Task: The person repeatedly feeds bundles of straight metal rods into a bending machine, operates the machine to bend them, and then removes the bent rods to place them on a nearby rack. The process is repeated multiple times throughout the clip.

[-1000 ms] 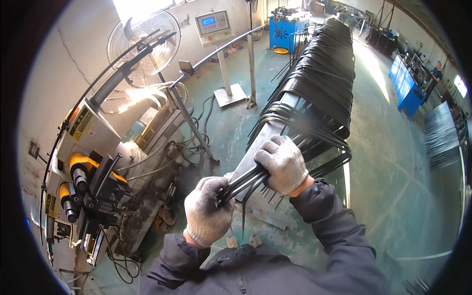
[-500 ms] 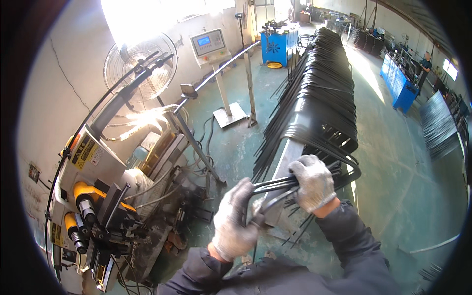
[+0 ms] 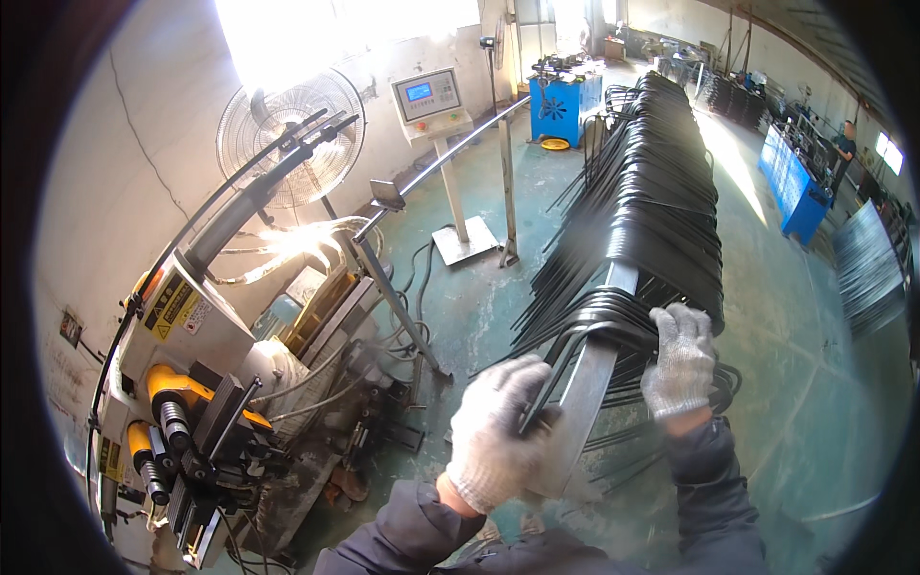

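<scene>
Both my hands wear whitish knitted gloves with grey fingers. A small bundle of bent black metal rods (image 3: pixel 604 316) lies across the near part of a pale metal beam (image 3: pixel 585 383), its bend over the top. My left hand (image 3: pixel 498 436), left of the beam, is curled round the rods' lower left ends; its fingertips are slightly blurred. At the bundle's right side is my right hand (image 3: pixel 680 359), its fingers stretched upward and its palm side against the rods. Behind the bundle, a long row of similar bent black rods (image 3: pixel 661 201) hangs over the same beam.
A machine with yellow-and-black cylinders (image 3: pixel 172 412) stands close on the left. Beyond it are a large fan (image 3: pixel 287 134), a control panel (image 3: pixel 428 96) on a post and a metal rail (image 3: pixel 450 144). Blue machines (image 3: pixel 565 103) stand farther back; a person (image 3: pixel 843 153) is at the far right.
The small rod bundle has moved from in front of me onto the beam. My right hand has shifted right, from gripping the rods to their side. My left hand has moved slightly right.
</scene>
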Available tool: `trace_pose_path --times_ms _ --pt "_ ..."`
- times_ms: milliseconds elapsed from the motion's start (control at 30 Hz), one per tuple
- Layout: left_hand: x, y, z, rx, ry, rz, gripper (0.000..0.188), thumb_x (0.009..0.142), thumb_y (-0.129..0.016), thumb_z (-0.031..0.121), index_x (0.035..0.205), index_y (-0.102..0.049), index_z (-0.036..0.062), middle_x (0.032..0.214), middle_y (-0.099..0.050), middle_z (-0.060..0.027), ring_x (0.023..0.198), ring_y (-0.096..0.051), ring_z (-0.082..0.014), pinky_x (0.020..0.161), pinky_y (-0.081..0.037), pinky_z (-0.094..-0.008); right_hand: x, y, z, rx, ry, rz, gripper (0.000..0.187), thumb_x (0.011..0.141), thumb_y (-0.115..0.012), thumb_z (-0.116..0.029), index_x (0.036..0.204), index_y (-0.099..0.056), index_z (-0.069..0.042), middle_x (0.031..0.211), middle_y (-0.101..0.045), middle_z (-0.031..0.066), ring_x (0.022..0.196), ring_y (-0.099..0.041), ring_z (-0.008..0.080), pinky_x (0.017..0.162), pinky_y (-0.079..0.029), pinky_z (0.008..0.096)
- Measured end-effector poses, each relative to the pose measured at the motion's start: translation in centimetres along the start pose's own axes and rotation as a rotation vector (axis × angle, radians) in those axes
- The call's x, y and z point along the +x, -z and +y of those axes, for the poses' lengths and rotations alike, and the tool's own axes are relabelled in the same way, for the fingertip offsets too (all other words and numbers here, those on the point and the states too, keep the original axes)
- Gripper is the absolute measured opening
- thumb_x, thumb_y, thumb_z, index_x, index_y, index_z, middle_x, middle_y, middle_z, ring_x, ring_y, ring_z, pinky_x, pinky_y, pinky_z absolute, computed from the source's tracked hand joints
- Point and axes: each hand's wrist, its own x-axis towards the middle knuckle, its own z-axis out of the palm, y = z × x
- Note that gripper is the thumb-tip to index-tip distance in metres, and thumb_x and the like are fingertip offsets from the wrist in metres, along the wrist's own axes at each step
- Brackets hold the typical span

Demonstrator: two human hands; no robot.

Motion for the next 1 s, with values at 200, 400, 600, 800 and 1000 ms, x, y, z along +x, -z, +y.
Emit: trace_pose_path --times_ms 200,400,600,800,1000 --pt "-0.3 -3.0 2.4 0.207 0.007 -0.483 0.062 0.091 -0.088 0.026 0.147 -0.070 0.0098 0.168 -0.056 -0.0295 0.130 -0.070 -0.0501 0.107 -0.061 -0.0525 3.7 -6.7 2.9 -0.204 0.089 -0.248 0.070 0.104 -0.056 -0.013 0.173 -0.049 -0.009 0.178 -0.052 0.0160 0.169 -0.041 0.0394 0.143 -0.023 0.0580" --pt "0.4 -3.7 1.9 0.219 0.003 -0.482 0.054 0.092 -0.082 0.021 0.144 -0.070 0.0111 0.166 -0.059 -0.0265 0.123 -0.073 -0.0468 0.099 -0.063 -0.0536 6.4 -11.6 7.0 -0.210 0.037 -0.340 0.069 0.106 -0.057 -0.016 0.174 -0.050 -0.010 0.180 -0.052 0.0117 0.167 -0.047 0.0366 0.140 -0.030 0.0554" --pt "0.0 -3.9 2.0 0.196 -0.003 -0.399 0.048 0.092 -0.086 0.020 0.138 -0.074 0.0102 0.160 -0.065 -0.0214 0.116 -0.074 -0.0452 0.096 -0.063 -0.0503 6.8 -13.9 8.4 -0.200 -0.036 -0.275 0.063 0.109 -0.053 -0.014 0.172 -0.054 -0.017 0.176 -0.058 0.0086 0.160 -0.056 0.0368 0.133 -0.043 0.0582" --pt "-9.9 1.0 2.3 0.173 0.015 -0.103 0.033 0.095 -0.083 0.015 0.127 -0.079 0.0102 0.139 -0.078 -0.0165 0.113 -0.077 -0.0411 0.093 -0.064 -0.0478 5.9 -15.9 10.3 -0.062 0.065 -0.040 0.050 0.112 -0.050 -0.011 0.160 -0.066 -0.013 0.158 -0.070 0.0144 0.149 -0.065 0.0340 0.127 -0.050 0.0487" --pt "-30.7 14.7 0.3 0.572 0.372 0.339 0.025 0.092 -0.082 0.009 0.117 -0.081 0.0111 0.118 -0.082 -0.0128 0.105 -0.079 -0.0390 0.094 -0.065 -0.0461 0.8 -13.5 6.8 -0.003 0.135 0.214 0.047 0.111 -0.052 -0.014 0.156 -0.062 -0.007 0.144 -0.073 0.0194 0.134 -0.069 0.0360 0.120 -0.051 0.0465"
